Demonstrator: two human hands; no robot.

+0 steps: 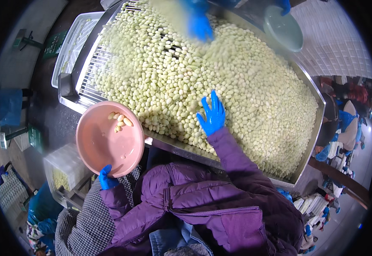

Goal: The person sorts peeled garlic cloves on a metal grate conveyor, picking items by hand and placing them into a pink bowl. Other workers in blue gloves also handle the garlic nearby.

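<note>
My left hand (106,177), in a blue glove, grips the near rim of a pink plastic basin (99,140). Several pale oval pieces (121,120) lie inside the basin near its far side. My right hand (214,116), also gloved in blue, rests with fingers spread on a heap of pale green oval pieces, grapes or beans (179,86); I cannot tell which. No piece is visibly gripped in it, though its palm side is hidden. A large stainless steel tray (186,148) with a slotted left end (91,75) bears the heap.
Across the tray a co-worker's blue-gloved hand (201,27) is blurred over the heap. A pale green basin (283,28) is at the far right, beside stacked white crates (333,38). A white perforated crate (65,51) stands left; a translucent bin (66,160) sits below it.
</note>
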